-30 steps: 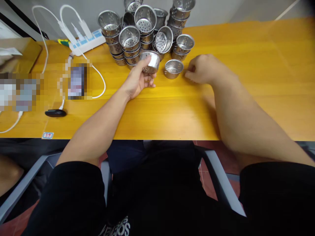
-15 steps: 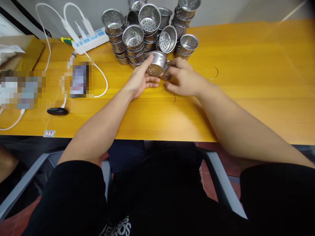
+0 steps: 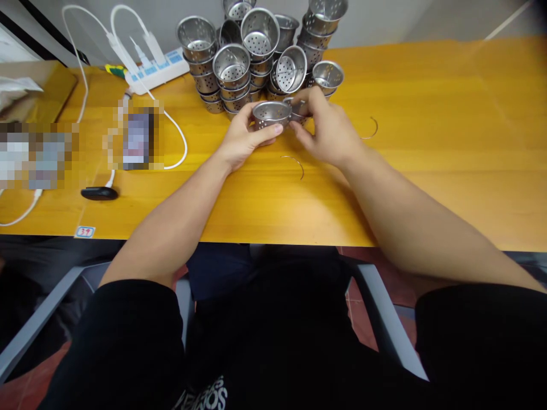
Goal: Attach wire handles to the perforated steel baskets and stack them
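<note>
My left hand (image 3: 243,138) is closed on a perforated metal cup (image 3: 272,115), with the thumb along its near side and the rim facing up. Right beside it, my right hand (image 3: 328,128) pinches a second perforated cup (image 3: 298,109), partly hidden by the fingers. The two cups meet or nearly meet at their edges. A thin curved wire (image 3: 294,164) lies on the table below the hands, and another curved wire (image 3: 373,128) lies to their right.
Stacks of perforated metal cups (image 3: 233,71) stand along the wall behind my hands. To the left are a white power strip (image 3: 164,73) with cables, a blurred phone (image 3: 137,139) and a black oval device (image 3: 99,193). The yellow table (image 3: 427,142) stretches right.
The cup in my left hand has turned from tilted to rim up, and the thumb has come to its near side. My right hand has lifted the second cup slightly up and right.
</note>
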Motion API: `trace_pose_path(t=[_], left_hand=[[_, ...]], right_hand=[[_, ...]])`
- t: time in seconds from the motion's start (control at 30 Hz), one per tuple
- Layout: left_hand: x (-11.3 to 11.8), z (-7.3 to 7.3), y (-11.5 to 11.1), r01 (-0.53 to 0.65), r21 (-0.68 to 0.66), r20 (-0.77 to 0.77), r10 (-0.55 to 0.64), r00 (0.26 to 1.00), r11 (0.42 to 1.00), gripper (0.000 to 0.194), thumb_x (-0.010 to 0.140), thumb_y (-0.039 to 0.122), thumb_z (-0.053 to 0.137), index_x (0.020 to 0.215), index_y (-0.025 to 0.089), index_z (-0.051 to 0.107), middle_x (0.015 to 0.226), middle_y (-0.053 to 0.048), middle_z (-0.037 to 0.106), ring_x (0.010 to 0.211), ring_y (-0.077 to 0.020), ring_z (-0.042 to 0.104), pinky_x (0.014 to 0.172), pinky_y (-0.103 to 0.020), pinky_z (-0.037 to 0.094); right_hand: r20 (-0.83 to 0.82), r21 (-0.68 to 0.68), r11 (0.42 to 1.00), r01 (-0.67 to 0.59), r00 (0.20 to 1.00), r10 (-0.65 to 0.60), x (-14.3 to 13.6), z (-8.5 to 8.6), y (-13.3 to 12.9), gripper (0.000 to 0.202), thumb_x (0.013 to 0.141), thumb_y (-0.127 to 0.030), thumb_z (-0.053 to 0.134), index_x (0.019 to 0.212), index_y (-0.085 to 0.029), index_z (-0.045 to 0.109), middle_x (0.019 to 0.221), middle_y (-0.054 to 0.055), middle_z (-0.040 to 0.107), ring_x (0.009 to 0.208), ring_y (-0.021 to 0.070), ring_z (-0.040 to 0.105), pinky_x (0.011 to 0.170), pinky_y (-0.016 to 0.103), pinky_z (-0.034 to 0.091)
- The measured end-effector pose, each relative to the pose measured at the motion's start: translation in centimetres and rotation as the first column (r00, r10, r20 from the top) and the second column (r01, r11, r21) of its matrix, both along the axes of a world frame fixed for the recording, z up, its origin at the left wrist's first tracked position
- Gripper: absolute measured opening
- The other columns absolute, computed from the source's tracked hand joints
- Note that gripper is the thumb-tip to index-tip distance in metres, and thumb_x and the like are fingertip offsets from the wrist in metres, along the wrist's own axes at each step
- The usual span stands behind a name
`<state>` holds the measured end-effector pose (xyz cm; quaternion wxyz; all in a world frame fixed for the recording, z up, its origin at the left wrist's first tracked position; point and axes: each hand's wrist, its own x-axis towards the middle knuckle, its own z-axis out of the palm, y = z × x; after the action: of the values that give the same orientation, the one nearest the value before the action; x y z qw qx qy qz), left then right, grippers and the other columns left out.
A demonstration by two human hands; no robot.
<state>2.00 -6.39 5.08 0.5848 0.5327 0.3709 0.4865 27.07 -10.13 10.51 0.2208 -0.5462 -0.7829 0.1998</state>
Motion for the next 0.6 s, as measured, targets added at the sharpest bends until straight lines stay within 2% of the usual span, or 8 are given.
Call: trace_pose_path(t=[0.07, 0.13, 0.23, 0.33, 0.4, 0.47, 0.6], left_hand=[[0.0, -0.1, 0.2, -0.004, 0.052, -0.027, 0.006, 1.0, 0.999, 0.072, 0.08, 0.034, 0.122, 0.137, 0.032, 0.079, 0.158, -0.009, 0.086, 0.162, -0.0414, 0.079, 0.14, -0.06, 0.069], [0.0, -0.2, 0.4, 0.002, 0.115, -0.029, 0.001, 1.0, 0.993, 0.074, 0.076, 0.033, 0.125, 0.135, 0.033, 0.08, 0.155, -0.007, 0.089, 0.165, -0.0403, 0.078, 0.147, -0.056, 0.064], [0.0, -0.2, 0.6, -0.013, 0.123, -0.034, 0.017, 0.999, 0.992, 0.064, 0.087, 0.045, 0.122, 0.134, 0.034, 0.08, 0.155, -0.007, 0.091, 0.167, -0.0409, 0.077, 0.148, -0.059, 0.064], [0.3, 0.1, 0.4, -0.068, 0.115, -0.064, 0.076, 0.995, 0.991, 0.051, 0.1, 0.057, 0.113, 0.134, 0.038, 0.08, 0.159, -0.004, 0.091, 0.17, -0.0401, 0.075, 0.15, -0.061, 0.062], [0.6, 0.1, 0.2, -0.086, 0.145, -0.063, 0.096, 0.993, 0.986, 0.047, 0.103, 0.057, 0.11, 0.133, 0.038, 0.08, 0.159, -0.004, 0.091, 0.173, -0.0379, 0.074, 0.154, -0.057, 0.058], [0.7, 0.0, 0.1, -0.065, 0.154, -0.064, 0.076, 0.995, 0.986, 0.047, 0.103, 0.054, 0.111, 0.133, 0.036, 0.079, 0.156, -0.006, 0.091, 0.173, -0.0369, 0.075, 0.156, -0.053, 0.055], [0.6, -0.8, 0.4, -0.015, 0.137, -0.092, 0.028, 0.995, 0.99, 0.053, 0.102, 0.041, 0.114, 0.139, 0.034, 0.076, 0.154, -0.009, 0.09, 0.174, -0.0373, 0.075, 0.157, -0.055, 0.053]], right_hand=[[0.012, 0.026, 0.999, -0.029, 1.0, 0.029, -0.1, 0.2, -0.2, 0.103, 0.111, -0.097, 0.059, 0.204, -0.059, 0.04, 0.173, -0.003, 0.086, 0.174, 0.0579, 0.063, 0.146, 0.084, 0.05], [0.04, 0.059, 0.995, -0.084, 0.996, 0.082, 0.0, 0.2, -0.1, 0.095, 0.115, -0.091, 0.057, 0.202, -0.055, 0.049, 0.177, 0.0, 0.083, 0.173, 0.0576, 0.065, 0.148, 0.081, 0.05], [0.071, 0.07, 0.99, -0.119, 0.991, 0.114, 0.1, -0.2, 0.3, 0.085, 0.12, -0.086, 0.055, 0.198, -0.052, 0.059, 0.18, 0.004, 0.081, 0.171, 0.0571, 0.068, 0.149, 0.078, 0.052], [0.053, 0.067, 0.993, -0.095, 0.994, 0.091, 0.1, -0.9, 0.4, 0.094, 0.12, -0.081, 0.062, 0.207, -0.048, 0.045, 0.172, 0.007, 0.085, 0.161, 0.0583, 0.075, 0.143, 0.079, 0.058], [0.036, 0.069, 0.994, -0.086, 0.996, 0.083, 0.0, -1.3, 0.4, 0.102, 0.12, -0.078, 0.066, 0.211, -0.045, 0.034, 0.164, 0.009, 0.088, 0.153, 0.0582, 0.08, 0.138, 0.079, 0.062], [0.025, 0.071, 0.993, -0.096, 0.995, 0.094, -0.3, -1.8, 0.5, 0.102, 0.12, -0.079, 0.067, 0.211, -0.046, 0.032, 0.161, 0.009, 0.089, 0.15, 0.0563, 0.081, 0.137, 0.078, 0.064], [0.02, 0.098, 0.986, -0.133, 0.991, 0.132, -0.7, -2.4, 0.9, 0.087, 0.121, -0.088, 0.066, 0.2, -0.052, 0.054, 0.161, 0.01, 0.085, 0.152, 0.0557, 0.077, 0.139, 0.081, 0.063]])
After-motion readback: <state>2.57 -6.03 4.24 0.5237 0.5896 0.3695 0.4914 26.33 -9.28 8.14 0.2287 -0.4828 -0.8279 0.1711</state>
